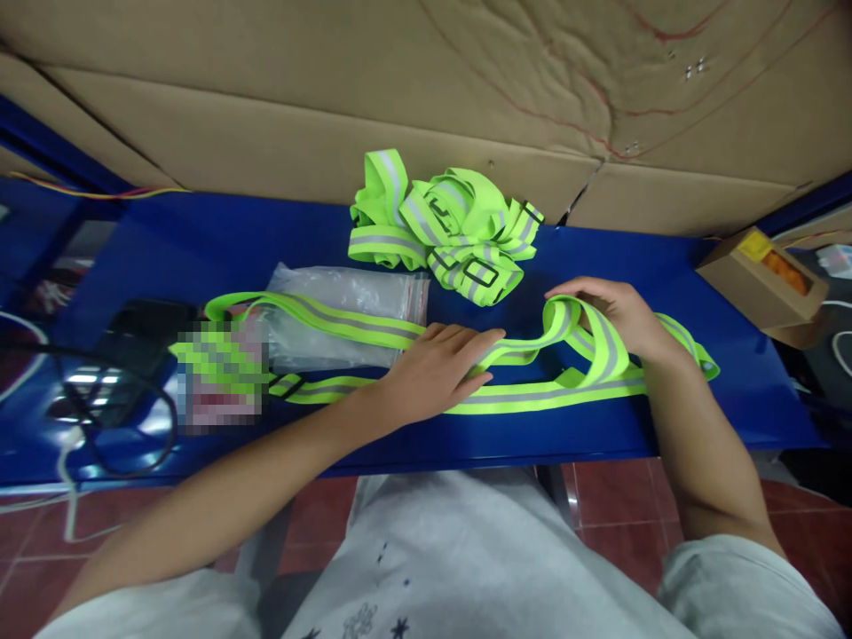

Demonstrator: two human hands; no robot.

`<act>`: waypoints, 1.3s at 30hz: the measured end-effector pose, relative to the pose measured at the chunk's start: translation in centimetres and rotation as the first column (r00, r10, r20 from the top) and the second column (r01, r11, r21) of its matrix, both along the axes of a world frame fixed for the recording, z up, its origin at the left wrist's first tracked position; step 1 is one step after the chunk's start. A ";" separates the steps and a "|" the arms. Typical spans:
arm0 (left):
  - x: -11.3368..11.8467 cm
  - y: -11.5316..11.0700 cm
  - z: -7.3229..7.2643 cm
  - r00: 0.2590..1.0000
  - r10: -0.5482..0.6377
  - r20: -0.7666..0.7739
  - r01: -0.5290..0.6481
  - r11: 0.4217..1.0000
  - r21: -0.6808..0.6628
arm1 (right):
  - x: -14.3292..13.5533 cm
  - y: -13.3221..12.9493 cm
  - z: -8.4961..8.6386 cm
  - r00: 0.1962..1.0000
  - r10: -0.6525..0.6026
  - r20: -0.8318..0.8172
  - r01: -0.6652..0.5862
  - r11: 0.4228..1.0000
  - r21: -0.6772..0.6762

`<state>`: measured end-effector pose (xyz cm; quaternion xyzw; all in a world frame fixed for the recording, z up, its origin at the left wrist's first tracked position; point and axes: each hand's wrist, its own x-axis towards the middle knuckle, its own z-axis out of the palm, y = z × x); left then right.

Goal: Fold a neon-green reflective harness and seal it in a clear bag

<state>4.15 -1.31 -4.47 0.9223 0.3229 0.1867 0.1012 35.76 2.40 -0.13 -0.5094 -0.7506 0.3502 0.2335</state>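
Observation:
A long neon-green reflective strap (552, 395) with a grey stripe runs in two lengths across the blue table. My left hand (432, 373) lies over the strap near the middle, its upper length coming out between thumb and fingers. At the right, my right hand (616, 311) is curled about a raised loop of the same strap; some of its fingers are hidden behind the loop. The strap's left end passes over a clear plastic bag (333, 342) and a blurred-out patch. A black buckle (286, 385) sits on the lower length.
A heap of similar green straps (449, 222) with black buckles lies at the back, by a cardboard wall (299, 124). Black and white cables (86, 399) and a dark device (143, 333) occupy the left. An open cardboard box (759, 284) stands at the right.

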 end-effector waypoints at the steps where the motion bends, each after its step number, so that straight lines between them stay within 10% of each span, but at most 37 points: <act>1: 0.0 -0.1 0.1 1.000 0.017 -0.020 -0.017 1.000 0.022 | 0.0 0.2 -0.2 0.997 0.003 0.075 -0.007 0.998 0.056; 9: -1.0 0.1 2.3 0.988 0.142 -0.068 -0.128 0.976 0.178 | 2.0 0.0 0.5 0.848 -0.251 0.467 0.100 0.941 0.324; 16: -10.4 -1.0 7.1 0.909 0.407 0.093 -0.416 0.865 0.281 | 10.5 -6.7 2.1 0.752 -0.445 0.486 0.338 0.894 0.295; 23: -18.0 -4.2 5.2 0.811 0.584 -0.034 -0.553 0.784 0.281 | 20.7 -13.5 -3.6 0.615 -0.614 0.494 0.599 0.772 0.212; 29: -20.3 -4.6 4.1 0.749 0.608 -0.264 -0.502 0.781 0.372 | 15.4 -13.7 -3.0 0.480 -0.780 0.402 0.453 0.613 0.648; 33: -21.0 -5.3 4.4 0.724 0.597 -0.345 -0.497 0.799 0.338 | 9.7 -11.7 -2.3 0.818 -0.295 0.494 0.017 0.871 0.492; 35: -21.5 -5.7 4.7 0.707 0.608 -0.362 -0.521 0.793 0.315 | 9.2 -10.2 -2.5 0.795 -0.125 0.593 -0.106 0.935 0.340; 39: -22.6 -6.4 5.6 0.676 0.669 -0.310 -0.597 0.743 0.303 | 12.8 -6.6 -2.9 0.646 -0.174 0.744 0.007 0.975 0.222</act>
